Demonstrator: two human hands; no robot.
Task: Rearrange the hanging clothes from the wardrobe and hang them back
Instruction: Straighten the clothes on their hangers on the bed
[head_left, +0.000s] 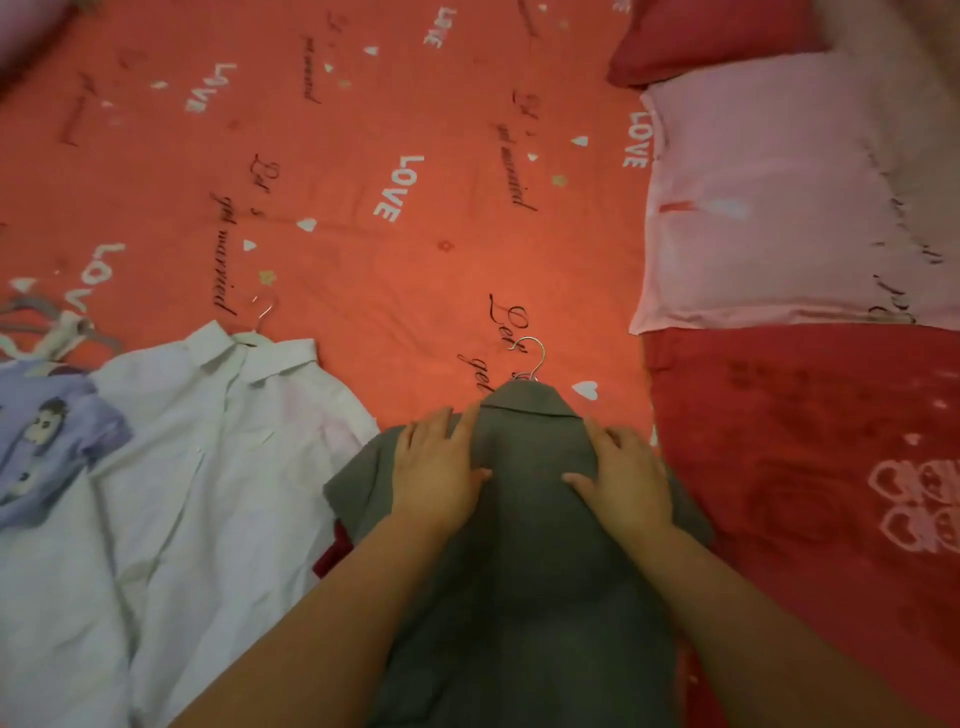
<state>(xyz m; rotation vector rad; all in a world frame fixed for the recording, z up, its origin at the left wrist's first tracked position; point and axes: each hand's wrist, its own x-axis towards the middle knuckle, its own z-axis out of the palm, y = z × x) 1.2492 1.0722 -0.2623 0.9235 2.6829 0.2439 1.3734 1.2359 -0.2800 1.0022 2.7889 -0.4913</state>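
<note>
A grey collared shirt (524, 561) lies flat on the bed in front of me, the metal hook of its hanger (532, 356) sticking out past the collar. My left hand (439, 470) lies flat on the shirt's left shoulder, fingers straight. My right hand (626, 478) lies flat on the right shoulder, fingers spread. To the left lies a white collared shirt (208, 447) on its own hanger (260, 322). At the far left is a lilac T-shirt (47, 436) with a cartoon print.
The bed has an orange-red sheet (363, 156) printed with "LOVE". A pink pillow (779, 208) and a red pillow (717, 36) lie at the right, with a red blanket (805, 467) below them. Loose hangers (41, 322) lie at the left edge.
</note>
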